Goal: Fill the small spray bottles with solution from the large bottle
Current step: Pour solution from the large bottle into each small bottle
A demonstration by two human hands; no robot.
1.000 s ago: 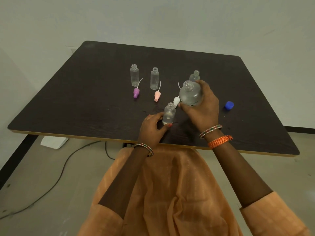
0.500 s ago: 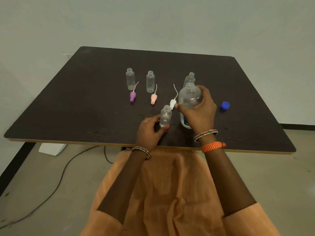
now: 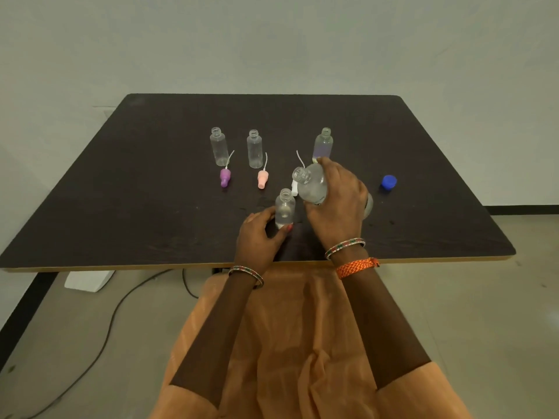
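Large bottle (image 3: 311, 184) off the surface (image 3: 121, 207), tilted, open neck pointing up-left toward the small spray bottle (image 3: 285, 208) just below and left of it. Right hand (image 3: 335, 207) wraps it from above, fingers curled round the body. Neck not over the small bottle's mouth; no stream visible.

Small spray bottle upright, uncapped, near the front edge at centre. Left hand (image 3: 260, 237) holds its base, fingers pinching the lower part.

White spray head (image 3: 295, 189) lies behind it, mostly hidden by the large bottle. Three more uncapped small bottles stand further back: left bottle (image 3: 219, 146), middle bottle (image 3: 254, 149), right bottle (image 3: 323, 144) just behind the right hand. Purple spray head (image 3: 225, 177) and pink spray head (image 3: 262, 179) lie in front of the first two. Blue cap (image 3: 389, 181) to the right, apart.
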